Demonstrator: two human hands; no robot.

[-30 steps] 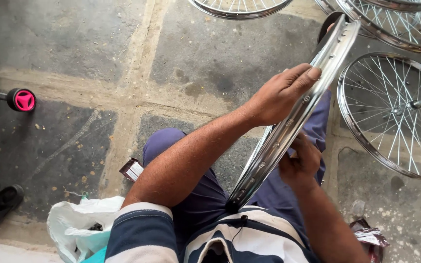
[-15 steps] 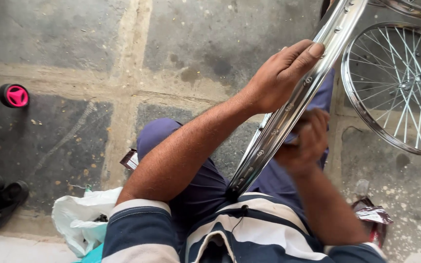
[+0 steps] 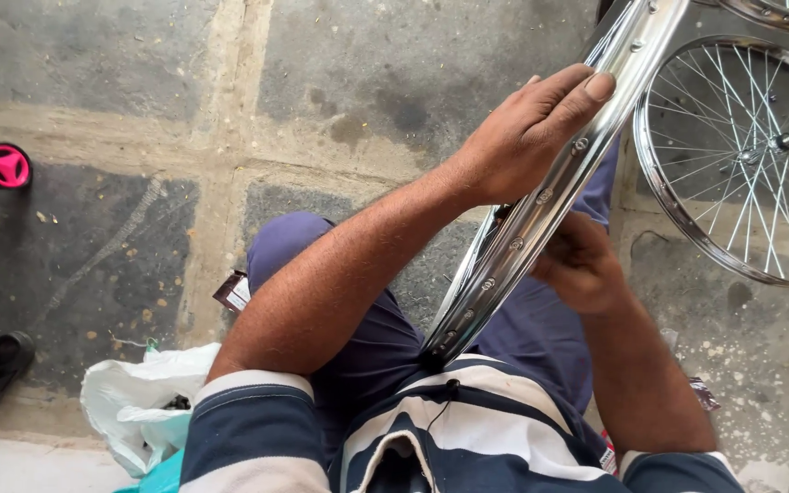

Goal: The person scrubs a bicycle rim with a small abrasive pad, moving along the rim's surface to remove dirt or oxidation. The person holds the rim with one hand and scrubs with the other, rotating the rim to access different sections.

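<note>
Silver rim [image 3: 541,205], navy-white striped shirt [image 3: 495,429], pink wheel [image 3: 7,165]

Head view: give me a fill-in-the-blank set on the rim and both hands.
1. The left hand lies on top of a shiny metal ____ that stands on edge against the lap.
2. The right hand holds it from ____ the rim.
3. The finished wheel lying on the floor has thin metal ____.
4. The small wheel at the left edge is ____ in colour.

Missing words: rim; behind; spokes; pink
</note>
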